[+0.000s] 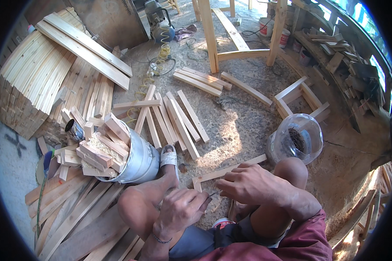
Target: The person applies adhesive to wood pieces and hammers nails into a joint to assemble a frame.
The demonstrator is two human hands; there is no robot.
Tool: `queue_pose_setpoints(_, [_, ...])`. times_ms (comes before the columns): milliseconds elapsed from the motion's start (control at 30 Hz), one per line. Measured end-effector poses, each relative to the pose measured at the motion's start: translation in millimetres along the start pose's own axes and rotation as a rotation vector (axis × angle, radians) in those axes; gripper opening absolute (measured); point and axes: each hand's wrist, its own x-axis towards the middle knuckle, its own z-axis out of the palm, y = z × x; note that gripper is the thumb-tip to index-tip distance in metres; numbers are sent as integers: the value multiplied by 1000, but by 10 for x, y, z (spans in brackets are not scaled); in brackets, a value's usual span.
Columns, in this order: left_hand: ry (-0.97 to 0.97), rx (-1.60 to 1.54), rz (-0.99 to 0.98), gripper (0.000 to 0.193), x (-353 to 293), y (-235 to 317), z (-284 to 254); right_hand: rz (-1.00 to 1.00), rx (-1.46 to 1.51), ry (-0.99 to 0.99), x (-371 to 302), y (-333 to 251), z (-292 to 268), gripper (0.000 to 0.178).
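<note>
My left hand [180, 211] is closed above my lap, thumb and fingers pressed together near a small, thin, dark piece [212, 194] too small to name. Facing it, my right hand [248, 183] has its fingers curled inward, and their tips come close to that same piece. I cannot tell which hand grips it. Just beyond the hands lies a pale wooden strip [235, 170], with a short wooden piece [197, 184] meeting its left end at an angle. To the right, near my knee, a clear plastic container [315, 141] holds a dark heap of small bits, perhaps nails.
A metal bucket [146, 158] of wood offcuts stands at the left. Loose wooden sticks [183, 126] lie ahead, with a wooden frame [311, 95] at right. Stacked boards [30, 87], a coiled yellow hose [164, 52] and a tall table frame [211, 39] are farther back.
</note>
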Motion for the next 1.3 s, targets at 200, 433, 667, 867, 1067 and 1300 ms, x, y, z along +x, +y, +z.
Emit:
queue_pose_setpoints(200, [18,-11,20,12,-19,-14,7,-9,12,-14,19,-12,0,16])
queue_pose_setpoints(433, [-1,2,11,13,-22,-7,-1,-18,29,-30,21,3,-10,15])
queue_pose_setpoints(667, [-29,12,-10,11,-61,-42,11,-11,32,-61,14,41,-99,24])
queue_pose_setpoints(867, [-51,17,-30,13,-86,-53,2,13,19,-42,16,66,-73,22])
queue_pose_setpoints(1067, [-127,14,-81,19,-160,-89,-5,45,18,-35,13,89,-67,22])
queue_pose_setpoints(1300, [-187,15,-137,23,-222,-125,-52,70,-1,-25,32,116,-18,27])
